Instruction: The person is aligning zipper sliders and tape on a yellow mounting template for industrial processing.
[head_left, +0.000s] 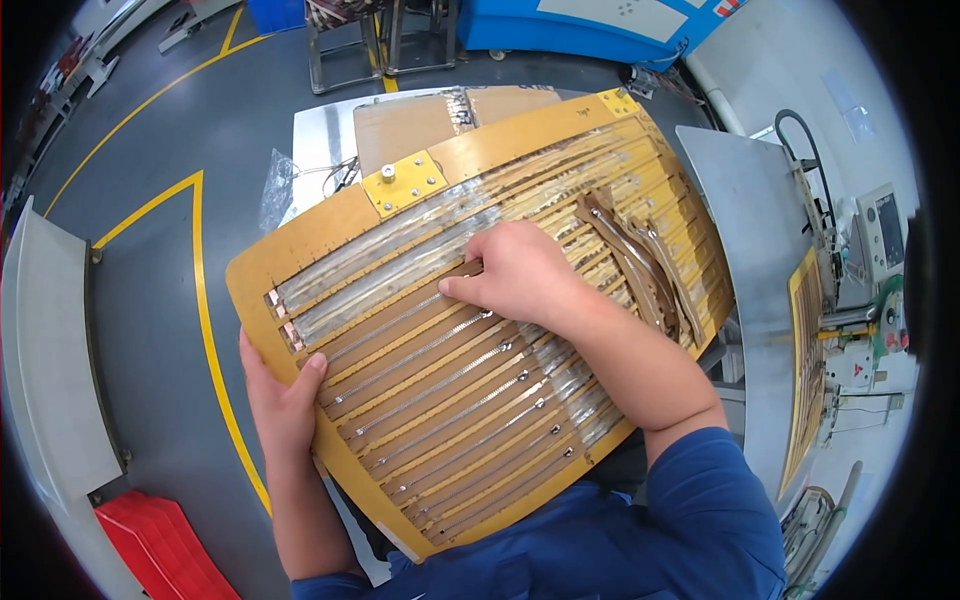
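Observation:
A large yellow slotted board (330, 247) lies tilted across my lap. Brown zippers (440, 400) with silver teeth and pulls fill several of its slots in the near left part. My left hand (282, 398) grips the board's left edge, thumb on top and the other fingers partly hidden behind the rim. Above the middle of the board, my right hand (520, 272) is closed in a pinch on the brown end of a zipper (462, 272) lying along a slot. Several loose brown zippers (645, 265) lie bunched on the board's right part.
Brass-coloured plates (405, 183) are fixed along the board's far edge. Beyond it lies a cardboard piece (405, 130) on a pale surface. A grey metal panel (745, 220) and a machine (870, 300) stand at right. A red object (160, 545) is at lower left.

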